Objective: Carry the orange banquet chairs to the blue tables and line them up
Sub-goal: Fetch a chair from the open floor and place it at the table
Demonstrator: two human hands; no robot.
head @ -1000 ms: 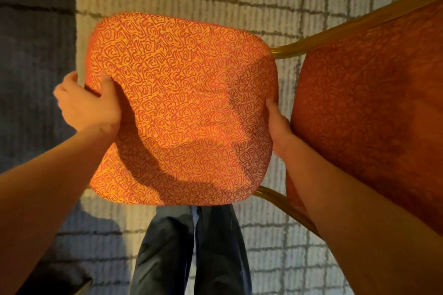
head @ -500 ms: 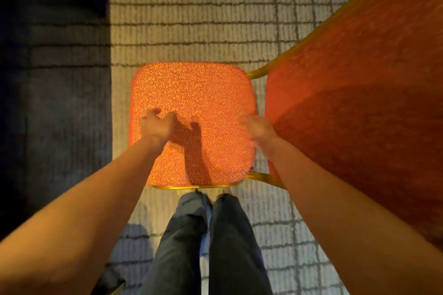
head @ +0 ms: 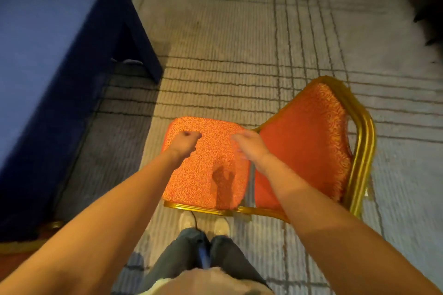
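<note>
The blue table (head: 48,55) occupies the left side, its cloth hanging down to the carpet (head: 227,43). The orange banquet chair (head: 206,175) stands upright on the carpet, right of the table and apart from it, directly ahead of the person's shoes (head: 187,219). The seat faces the table.

The left hand (head: 184,145) is over the left part of the seat, fingers curled into a loose fist, holding nothing. Contact with the seat cannot be determined.

The right hand (head: 250,148) is over the right edge of the seat, where seat and backrest (head: 306,146) meet. It is motion-blurred; the fingers appear loosely extended and grip nothing.

The gold frame (head: 364,146) borders the backrest at far right.
</note>
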